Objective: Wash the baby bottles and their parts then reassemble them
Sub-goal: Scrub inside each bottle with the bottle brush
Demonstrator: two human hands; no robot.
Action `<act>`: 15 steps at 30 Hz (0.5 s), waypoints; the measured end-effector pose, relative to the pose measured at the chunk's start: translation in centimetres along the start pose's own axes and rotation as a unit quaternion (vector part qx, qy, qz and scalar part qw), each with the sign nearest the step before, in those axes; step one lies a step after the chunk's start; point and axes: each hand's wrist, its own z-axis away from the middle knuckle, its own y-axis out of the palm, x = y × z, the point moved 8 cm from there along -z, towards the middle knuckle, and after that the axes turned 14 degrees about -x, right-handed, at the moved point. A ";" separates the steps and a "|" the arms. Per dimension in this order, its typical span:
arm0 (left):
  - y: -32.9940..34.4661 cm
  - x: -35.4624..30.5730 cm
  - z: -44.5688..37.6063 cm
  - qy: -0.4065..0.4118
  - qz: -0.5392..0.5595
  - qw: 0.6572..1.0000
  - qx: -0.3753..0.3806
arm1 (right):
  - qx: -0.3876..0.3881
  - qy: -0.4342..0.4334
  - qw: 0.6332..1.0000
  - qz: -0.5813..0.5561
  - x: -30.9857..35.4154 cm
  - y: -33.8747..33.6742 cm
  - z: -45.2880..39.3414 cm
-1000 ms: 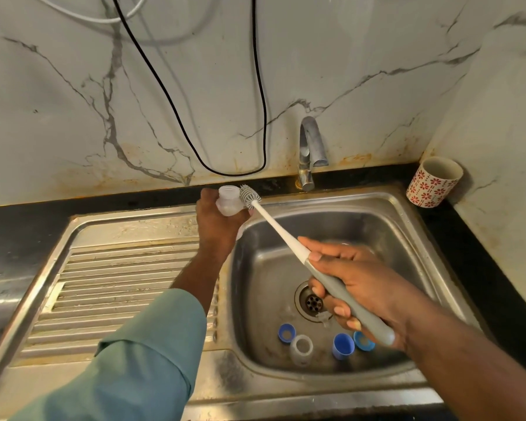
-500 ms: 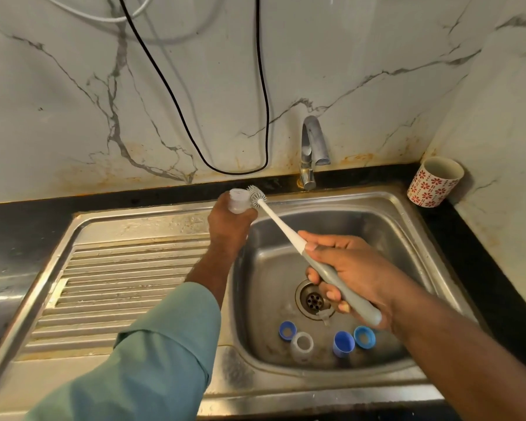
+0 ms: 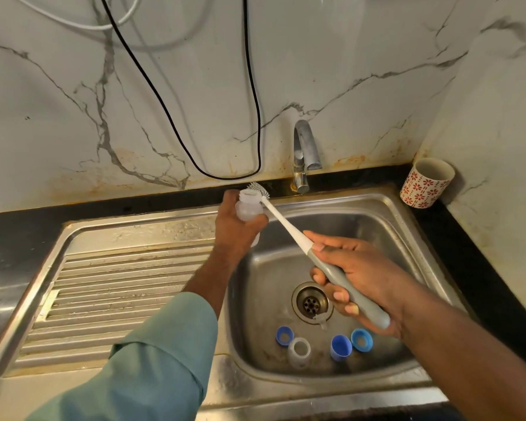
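Observation:
My left hand (image 3: 236, 229) grips a small translucent baby bottle (image 3: 249, 208) upright above the sink's back left corner, mouth up. My right hand (image 3: 362, 278) holds a bottle brush (image 3: 286, 226) by its grey handle. The brush's bristle head rests at the rim of the bottle's mouth. On the basin floor lie a blue ring (image 3: 284, 335), a clear cap (image 3: 299, 350), a blue cap (image 3: 340, 346) and a light blue ring (image 3: 362, 339). A small clear part (image 3: 321, 319) sits by the drain.
The steel sink (image 3: 407, 226) has a ribbed draining board (image 3: 119, 287) on the left. A tap (image 3: 304, 153) stands at the back, shut off. A red-patterned cup (image 3: 425, 183) sits at the back right corner. A black cable (image 3: 195, 153) hangs on the marble wall.
The bottle has tilted more upright in my left hand, showing more of its body. The brush head stays at the bottle's mouth, shifted slightly behind the rim.

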 end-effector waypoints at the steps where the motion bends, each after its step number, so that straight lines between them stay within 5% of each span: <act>1: -0.4 0.1 -0.3 0.012 -0.006 1.000 -0.021 | 0.004 -0.002 1.000 0.000 0.0 0.0 0.2; 5: -1.2 -0.1 0.4 0.004 0.055 0.994 -0.093 | 0.011 -0.005 1.000 0.002 0.2 0.8 0.3; 9: -2.1 2.2 0.1 -0.095 0.139 0.974 -0.151 | 0.024 -0.002 1.000 0.017 -0.2 1.6 1.1; 15: -1.5 1.9 -0.3 -0.072 0.056 0.995 -0.043 | 0.012 0.002 1.000 0.015 0.1 1.0 0.9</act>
